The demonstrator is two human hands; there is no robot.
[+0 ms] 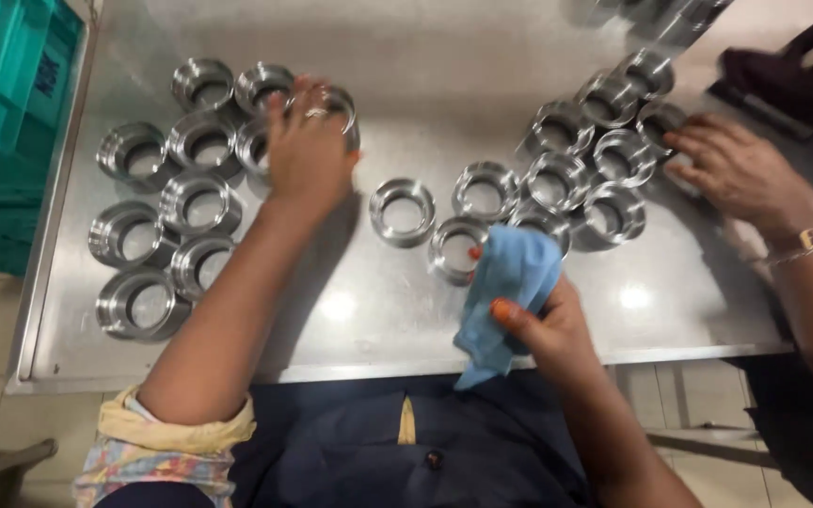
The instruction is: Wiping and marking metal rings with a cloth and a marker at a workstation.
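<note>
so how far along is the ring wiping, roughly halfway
Hard to say which rings are finished: the left cluster and the right cluster look equally shiny. In hand: the right hand holds a blue cloth at a ring, while the left hand rests on a ring in the left cluster. Two loose rings sit mid-table. Another person's hand touches the right cluster.

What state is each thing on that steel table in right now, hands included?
Left hand: laid over a metal ring in the left cluster.
Right hand: gripping a blue cloth.
Blue cloth: bunched, hanging past the table edge.
Loose rings: upright, open end up.
Co-worker's hand: resting beside the right cluster.
</note>
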